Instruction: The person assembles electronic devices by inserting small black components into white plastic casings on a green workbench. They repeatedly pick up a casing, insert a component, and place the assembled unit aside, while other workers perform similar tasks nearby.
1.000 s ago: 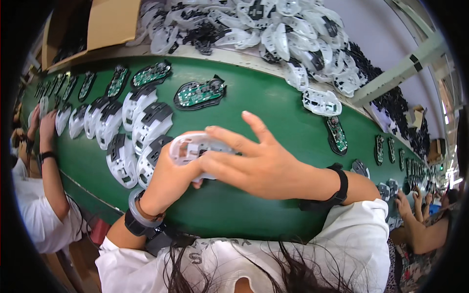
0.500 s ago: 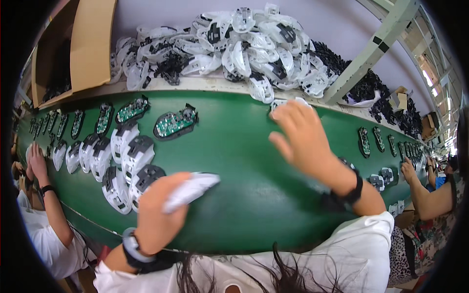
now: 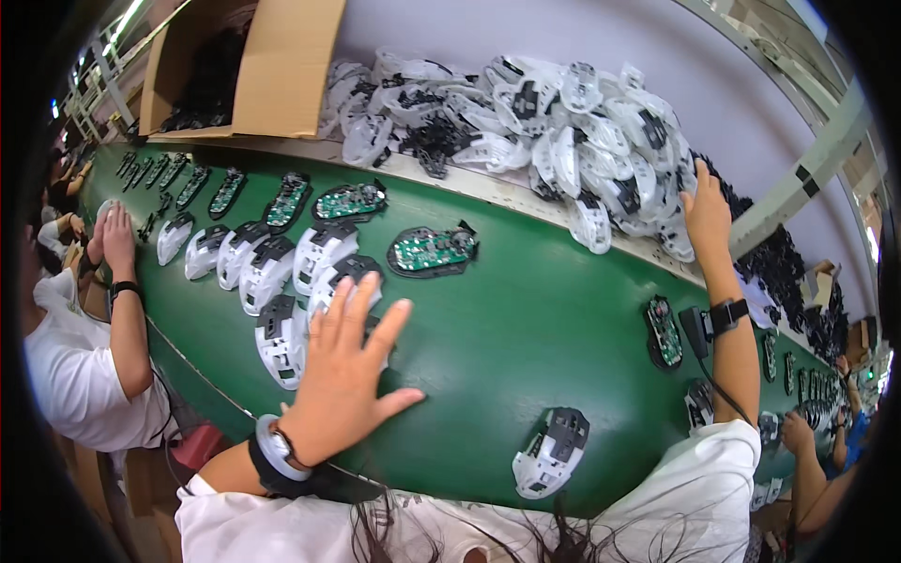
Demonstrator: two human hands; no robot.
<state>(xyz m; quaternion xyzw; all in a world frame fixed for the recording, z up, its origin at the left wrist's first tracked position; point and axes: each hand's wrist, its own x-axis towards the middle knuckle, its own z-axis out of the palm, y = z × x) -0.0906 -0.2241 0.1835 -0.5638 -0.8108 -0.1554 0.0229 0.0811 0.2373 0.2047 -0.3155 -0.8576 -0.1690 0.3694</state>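
My left hand point(image 3: 352, 371) is spread open over the cluster of white-and-dark-grey mouse shells point(image 3: 266, 272), with nothing in its grasp. Its fingers partly cover the nearest shells. My right arm stretches far forward, and my right hand point(image 3: 709, 214) is at the right end of a heap of white shells point(image 3: 563, 141). Its fingers point up and away and seem to hold nothing; whether they touch the heap I cannot tell. A single white-and-grey mouse shell point(image 3: 552, 452) lies on the green work surface point(image 3: 526, 347) close to my body.
Green circuit boards on black bases point(image 3: 432, 251) line the far left; another board point(image 3: 664, 333) lies near my right forearm. A cardboard box point(image 3: 286, 70) of dark parts stands back left. A metal post point(image 3: 798, 178) rises at right. Co-workers sit on both sides.
My left hand has let go of the white shell, and a shell now lies near my body. My right hand has moved forward and right to the heap. The view has turned.
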